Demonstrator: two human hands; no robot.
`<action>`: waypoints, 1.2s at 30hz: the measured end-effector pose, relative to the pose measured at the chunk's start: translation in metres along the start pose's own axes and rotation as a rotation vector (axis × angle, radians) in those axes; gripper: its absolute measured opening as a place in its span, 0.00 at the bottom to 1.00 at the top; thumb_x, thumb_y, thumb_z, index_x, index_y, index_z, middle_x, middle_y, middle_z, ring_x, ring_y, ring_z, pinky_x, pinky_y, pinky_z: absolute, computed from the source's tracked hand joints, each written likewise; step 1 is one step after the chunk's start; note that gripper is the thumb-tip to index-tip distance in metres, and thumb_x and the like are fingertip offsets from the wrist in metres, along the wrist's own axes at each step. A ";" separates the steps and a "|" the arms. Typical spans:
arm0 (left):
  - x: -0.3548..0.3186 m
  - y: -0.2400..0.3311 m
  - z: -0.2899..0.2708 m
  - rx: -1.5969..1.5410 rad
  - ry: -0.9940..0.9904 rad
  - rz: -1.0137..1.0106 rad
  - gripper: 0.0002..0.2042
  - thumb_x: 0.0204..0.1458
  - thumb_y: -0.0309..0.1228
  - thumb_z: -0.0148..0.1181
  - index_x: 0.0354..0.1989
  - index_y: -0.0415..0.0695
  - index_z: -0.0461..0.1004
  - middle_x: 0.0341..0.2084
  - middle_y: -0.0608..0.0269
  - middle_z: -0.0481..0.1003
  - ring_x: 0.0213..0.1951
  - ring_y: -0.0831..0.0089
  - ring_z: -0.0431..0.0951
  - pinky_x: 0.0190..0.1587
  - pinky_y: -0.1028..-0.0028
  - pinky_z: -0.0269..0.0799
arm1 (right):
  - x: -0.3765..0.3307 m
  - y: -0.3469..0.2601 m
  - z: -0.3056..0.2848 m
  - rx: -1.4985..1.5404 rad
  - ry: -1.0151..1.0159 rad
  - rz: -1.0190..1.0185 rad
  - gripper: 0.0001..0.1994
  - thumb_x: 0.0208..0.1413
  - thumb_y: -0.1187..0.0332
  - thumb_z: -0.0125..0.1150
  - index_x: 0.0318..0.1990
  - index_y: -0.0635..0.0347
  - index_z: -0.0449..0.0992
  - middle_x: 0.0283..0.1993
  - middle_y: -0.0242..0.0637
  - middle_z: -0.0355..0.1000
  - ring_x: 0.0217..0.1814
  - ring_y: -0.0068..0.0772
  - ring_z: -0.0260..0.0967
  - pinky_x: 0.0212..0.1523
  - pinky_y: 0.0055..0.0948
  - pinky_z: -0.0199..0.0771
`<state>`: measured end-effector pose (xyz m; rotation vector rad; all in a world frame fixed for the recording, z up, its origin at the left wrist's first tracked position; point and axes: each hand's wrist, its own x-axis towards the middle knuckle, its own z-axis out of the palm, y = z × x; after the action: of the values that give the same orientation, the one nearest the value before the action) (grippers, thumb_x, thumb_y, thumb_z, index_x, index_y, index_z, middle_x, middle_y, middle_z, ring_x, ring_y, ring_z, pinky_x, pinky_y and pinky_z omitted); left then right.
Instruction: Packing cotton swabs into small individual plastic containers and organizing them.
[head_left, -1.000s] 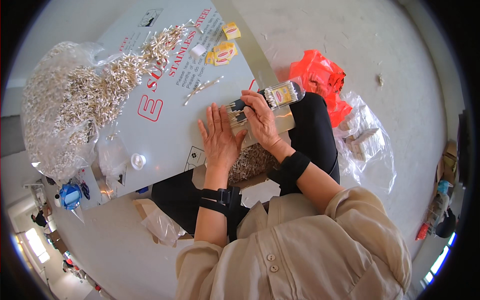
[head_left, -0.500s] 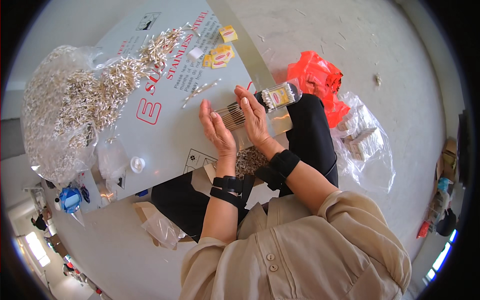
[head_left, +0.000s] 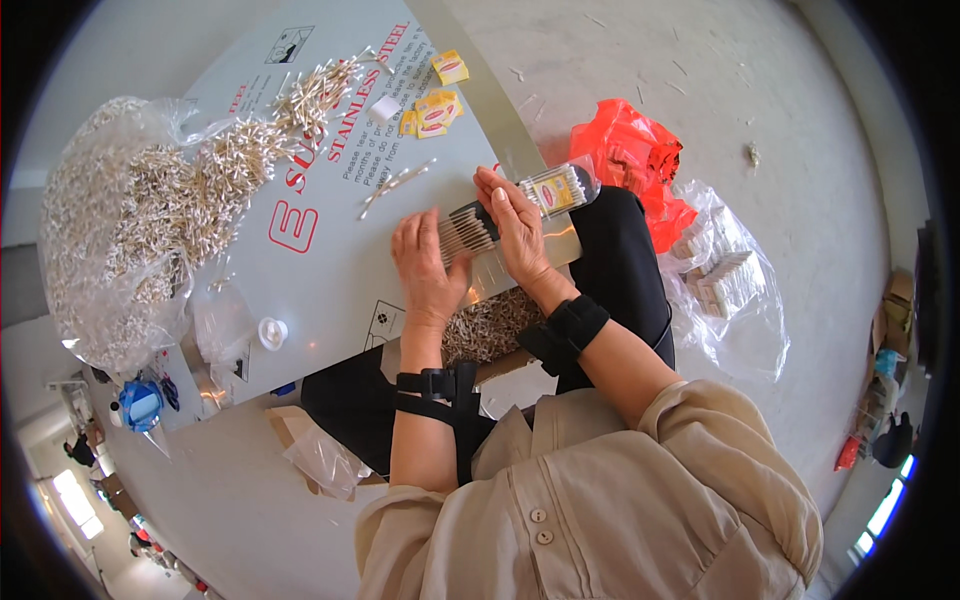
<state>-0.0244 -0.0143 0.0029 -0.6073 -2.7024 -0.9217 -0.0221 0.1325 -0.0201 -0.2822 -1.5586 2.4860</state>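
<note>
Row of cotton swabs (head_left: 464,234) seen at centre of frame, between both hands. Left hand (head_left: 428,264) set at left end, fingers bent, thumb apart; grip cannot be told. Right hand (head_left: 517,234) set at right end, fingers straight, held together. Clear swab pack (head_left: 553,191) seen just beyond, right of centre. Ends best squared with light, even pressure; stems kept parallel.

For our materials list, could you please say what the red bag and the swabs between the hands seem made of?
Red bag: likely thin, glossy plastic film, judging by its creases and highlights. Swabs: probably wooden sticks, matte, judging by their straight, pale-brown shafts, though paper is possible; tips unclear.
</note>
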 end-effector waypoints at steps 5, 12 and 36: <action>0.026 -0.023 0.001 0.104 0.182 -0.082 0.19 0.44 0.24 0.63 0.48 0.43 0.73 0.42 0.59 0.71 0.49 0.57 0.67 0.52 0.57 0.62 | 0.000 0.002 -0.001 0.016 -0.005 -0.013 0.22 0.70 0.62 0.44 0.62 0.70 0.64 0.64 0.44 0.64 0.68 0.35 0.60 0.70 0.32 0.58; 0.081 -0.028 -0.002 0.374 0.009 -0.127 0.08 0.43 0.25 0.67 0.31 0.48 0.77 0.35 0.65 0.70 0.47 0.61 0.67 0.49 0.60 0.63 | 0.000 0.003 0.003 -0.003 0.044 -0.041 0.19 0.68 0.62 0.48 0.58 0.69 0.70 0.57 0.38 0.70 0.59 0.27 0.66 0.62 0.26 0.65; 0.008 0.015 0.035 -0.801 0.309 -0.374 0.24 0.65 0.38 0.43 0.65 0.36 0.59 0.63 0.48 0.61 0.65 0.59 0.60 0.68 0.61 0.52 | -0.009 0.006 0.014 -0.113 0.042 -0.098 0.20 0.69 0.63 0.46 0.61 0.68 0.66 0.62 0.39 0.66 0.64 0.30 0.62 0.64 0.27 0.60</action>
<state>-0.0274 0.0205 -0.0139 -0.0432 -2.1307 -2.0281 -0.0171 0.1160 -0.0188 -0.2663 -1.6577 2.3086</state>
